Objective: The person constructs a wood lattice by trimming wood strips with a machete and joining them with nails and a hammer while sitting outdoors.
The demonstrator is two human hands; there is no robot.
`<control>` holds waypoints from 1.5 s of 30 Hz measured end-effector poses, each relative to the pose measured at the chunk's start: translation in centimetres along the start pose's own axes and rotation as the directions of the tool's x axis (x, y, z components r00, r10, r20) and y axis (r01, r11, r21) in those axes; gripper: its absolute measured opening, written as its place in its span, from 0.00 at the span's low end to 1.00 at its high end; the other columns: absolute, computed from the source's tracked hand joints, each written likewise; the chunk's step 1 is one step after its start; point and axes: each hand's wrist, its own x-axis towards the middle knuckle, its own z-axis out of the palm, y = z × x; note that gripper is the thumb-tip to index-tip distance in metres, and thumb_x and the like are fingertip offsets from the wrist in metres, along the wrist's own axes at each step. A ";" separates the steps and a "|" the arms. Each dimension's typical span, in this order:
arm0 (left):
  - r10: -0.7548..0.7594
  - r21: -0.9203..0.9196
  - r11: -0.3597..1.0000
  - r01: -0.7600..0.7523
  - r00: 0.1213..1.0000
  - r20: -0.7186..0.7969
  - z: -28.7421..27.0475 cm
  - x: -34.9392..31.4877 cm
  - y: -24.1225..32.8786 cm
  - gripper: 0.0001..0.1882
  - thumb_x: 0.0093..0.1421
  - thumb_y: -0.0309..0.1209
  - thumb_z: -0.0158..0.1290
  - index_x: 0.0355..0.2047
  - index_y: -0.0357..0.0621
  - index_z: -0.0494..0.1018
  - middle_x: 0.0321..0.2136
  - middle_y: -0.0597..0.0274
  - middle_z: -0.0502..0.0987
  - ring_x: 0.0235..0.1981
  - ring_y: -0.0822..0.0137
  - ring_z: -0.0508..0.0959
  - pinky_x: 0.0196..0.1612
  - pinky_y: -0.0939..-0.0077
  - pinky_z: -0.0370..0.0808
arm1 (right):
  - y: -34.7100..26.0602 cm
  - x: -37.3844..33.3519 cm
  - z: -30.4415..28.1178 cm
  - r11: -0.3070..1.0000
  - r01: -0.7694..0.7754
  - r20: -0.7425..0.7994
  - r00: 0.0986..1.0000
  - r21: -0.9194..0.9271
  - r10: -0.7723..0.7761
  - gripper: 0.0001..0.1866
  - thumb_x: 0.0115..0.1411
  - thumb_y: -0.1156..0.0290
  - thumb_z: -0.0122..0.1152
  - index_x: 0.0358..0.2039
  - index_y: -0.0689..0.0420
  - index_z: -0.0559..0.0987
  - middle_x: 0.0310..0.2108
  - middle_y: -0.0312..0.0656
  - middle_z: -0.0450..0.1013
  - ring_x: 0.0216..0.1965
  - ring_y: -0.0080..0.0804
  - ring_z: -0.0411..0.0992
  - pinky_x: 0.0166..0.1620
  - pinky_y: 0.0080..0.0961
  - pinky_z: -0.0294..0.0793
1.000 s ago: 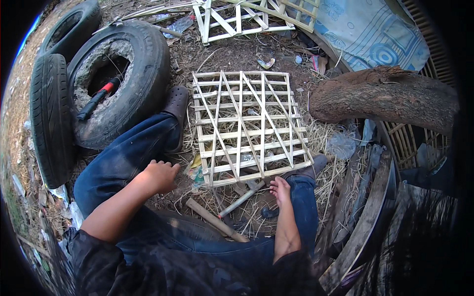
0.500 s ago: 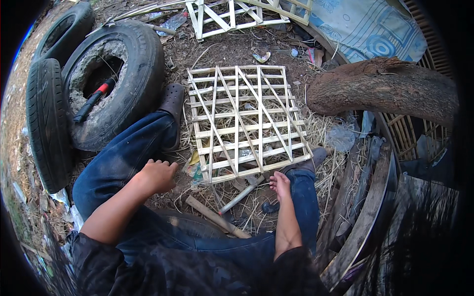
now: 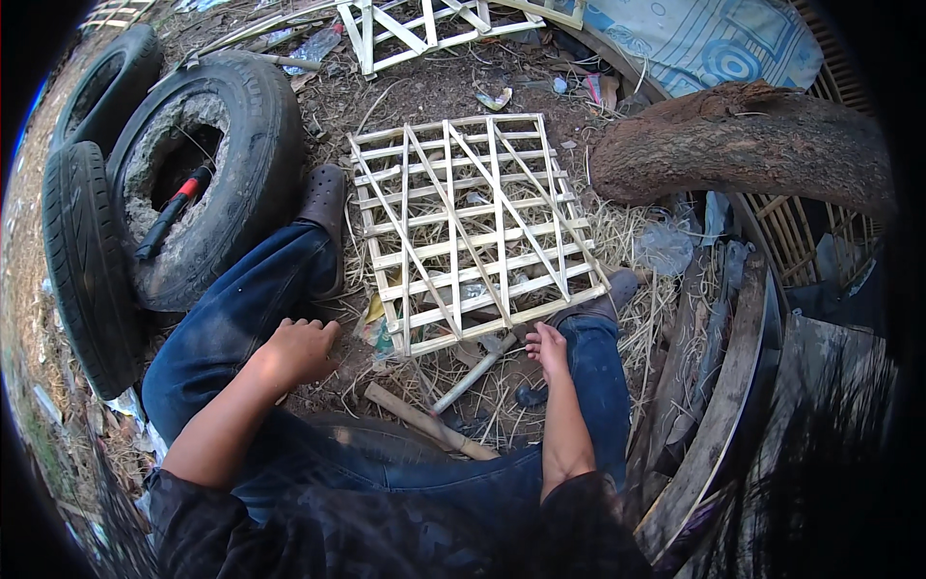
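Note:
A square lattice panel of pale split bamboo strips, crossed by slanting strips, lies on the straw-littered ground between my feet. My left hand hovers over the inner side of my left leg, its back upward. Its fingers are loosely bent, their tips partly hidden, and nothing shows in them. My right hand is just off the panel's near right corner, beside my right leg. Its fingers are half curled and apart, holding nothing. A hammer-like tool with a pale handle lies under the panel's near edge, its head partly covered.
A bamboo piece lies close to me. Worn tyres stand at left; a red-and-black handled tool rests in one. A thick log juts in from the right. Another lattice lies at the far side, near a blue patterned sheet.
The whole view has shifted a little, with the tyres and panel sitting slightly differently in the picture. Both hands keep nearly the same pose, and the panel stays on the ground.

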 end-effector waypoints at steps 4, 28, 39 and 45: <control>0.002 0.006 1.000 -0.002 1.000 0.020 -0.5 0.1 0.2 0.25 0.54 0.41 0.53 0.48 0.41 0.67 0.42 0.50 0.76 0.48 0.53 0.74 0.52 0.57 0.67 | 0.2 0.0 -0.1 1.000 0.005 -0.003 1.000 -0.014 -0.005 0.17 0.62 0.58 0.56 0.45 0.57 0.73 0.31 0.40 0.76 0.22 0.22 0.72 0.22 0.18 0.70; 0.188 0.091 0.979 -0.183 0.981 -0.047 -2.2 -2.1 2.5 0.28 0.54 0.44 0.57 0.52 0.46 0.65 0.43 0.55 0.75 0.49 0.54 0.73 0.50 0.58 0.68 | 1.5 1.1 0.3 0.994 0.101 -0.084 0.991 -0.033 -0.103 0.15 0.61 0.60 0.57 0.39 0.58 0.76 0.25 0.39 0.75 0.18 0.20 0.70 0.18 0.17 0.67; 0.220 0.093 0.971 -0.219 0.976 -0.002 -2.6 -3.3 3.2 0.29 0.58 0.44 0.53 0.56 0.45 0.62 0.45 0.51 0.74 0.49 0.51 0.73 0.52 0.57 0.66 | -1.0 0.2 1.0 0.987 0.081 -0.052 0.996 0.137 -0.075 0.14 0.61 0.61 0.56 0.40 0.58 0.75 0.28 0.39 0.75 0.19 0.20 0.70 0.20 0.17 0.69; 0.188 0.085 0.976 -0.200 0.973 0.135 -2.4 -3.4 4.1 0.30 0.58 0.45 0.52 0.57 0.45 0.61 0.49 0.51 0.72 0.53 0.52 0.70 0.54 0.57 0.65 | -1.0 0.3 1.1 0.995 0.088 -0.083 0.993 0.042 -0.085 0.15 0.60 0.60 0.58 0.40 0.59 0.77 0.28 0.38 0.76 0.20 0.20 0.70 0.20 0.17 0.67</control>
